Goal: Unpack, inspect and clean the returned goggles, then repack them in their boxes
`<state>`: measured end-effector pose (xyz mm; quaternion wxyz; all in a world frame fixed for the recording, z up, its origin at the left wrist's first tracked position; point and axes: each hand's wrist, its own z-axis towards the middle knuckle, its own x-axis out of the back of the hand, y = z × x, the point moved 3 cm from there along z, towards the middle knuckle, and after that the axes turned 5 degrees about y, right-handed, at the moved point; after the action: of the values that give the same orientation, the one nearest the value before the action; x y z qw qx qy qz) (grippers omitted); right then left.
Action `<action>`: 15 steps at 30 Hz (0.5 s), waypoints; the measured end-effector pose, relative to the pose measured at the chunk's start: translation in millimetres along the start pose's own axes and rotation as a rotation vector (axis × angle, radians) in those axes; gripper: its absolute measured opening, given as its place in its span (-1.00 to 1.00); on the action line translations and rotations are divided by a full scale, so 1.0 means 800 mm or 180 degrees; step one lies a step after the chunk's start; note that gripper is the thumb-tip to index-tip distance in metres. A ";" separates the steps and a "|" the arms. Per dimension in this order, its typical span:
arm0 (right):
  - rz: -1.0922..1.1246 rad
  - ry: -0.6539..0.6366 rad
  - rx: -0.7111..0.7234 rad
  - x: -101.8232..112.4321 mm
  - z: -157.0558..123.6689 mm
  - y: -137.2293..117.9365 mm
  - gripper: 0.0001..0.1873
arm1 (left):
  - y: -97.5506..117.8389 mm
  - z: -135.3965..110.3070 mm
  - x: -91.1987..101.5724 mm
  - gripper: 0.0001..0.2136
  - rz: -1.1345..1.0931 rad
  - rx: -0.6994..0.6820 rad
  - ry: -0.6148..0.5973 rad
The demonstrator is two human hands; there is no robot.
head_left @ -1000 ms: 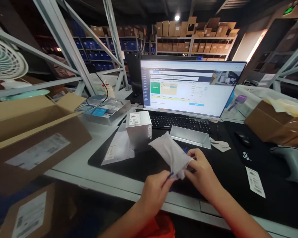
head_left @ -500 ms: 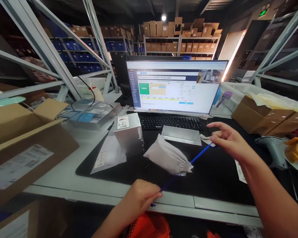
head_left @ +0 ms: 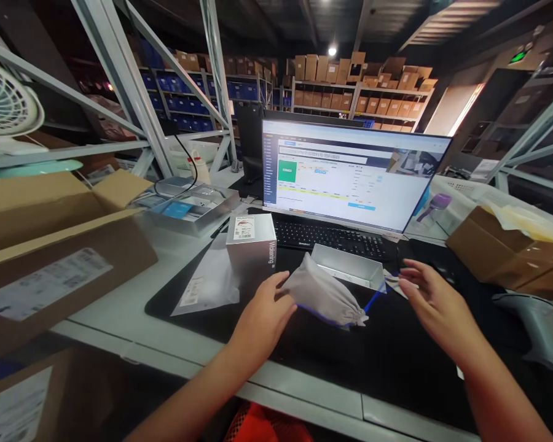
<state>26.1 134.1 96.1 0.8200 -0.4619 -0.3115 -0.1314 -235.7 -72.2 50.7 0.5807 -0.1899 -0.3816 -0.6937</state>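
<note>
A grey drawstring pouch (head_left: 325, 296) lies on the black desk mat (head_left: 396, 350) in front of me, its blue cord (head_left: 375, 299) trailing to the right. My left hand (head_left: 262, 316) rests against the pouch's left side, fingers loosely curved and holding nothing. My right hand (head_left: 435, 306) hovers open to the right of the pouch, fingers apart, near the end of the blue cord; whether it touches the cord I cannot tell. A silver box (head_left: 251, 244) with a label on top stands just behind the left hand.
Behind the pouch lie a metal tray (head_left: 350, 265), a keyboard (head_left: 332, 236) and a lit monitor (head_left: 350, 175). Open cardboard boxes (head_left: 50, 239) sit left, another box (head_left: 507, 252) and a grey scanner (head_left: 529, 316) right. A flat plastic bag (head_left: 209, 282) lies left of the mat.
Both hands let go of the taut blue cord. The left hand moved up to the pouch's side; the right hand dropped lower and nearer, open. The cord now lies slack.
</note>
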 end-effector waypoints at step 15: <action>-0.2293 -0.1056 0.1347 -0.151 0.013 -0.166 -0.34 | 0.005 0.010 -0.012 -0.78 -0.0780 0.0529 0.0393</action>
<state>-138.0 62.5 113.8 0.7373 -0.1609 -0.5997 -0.2660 -230.6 -59.5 50.2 0.5278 -0.0501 -0.4215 -0.7357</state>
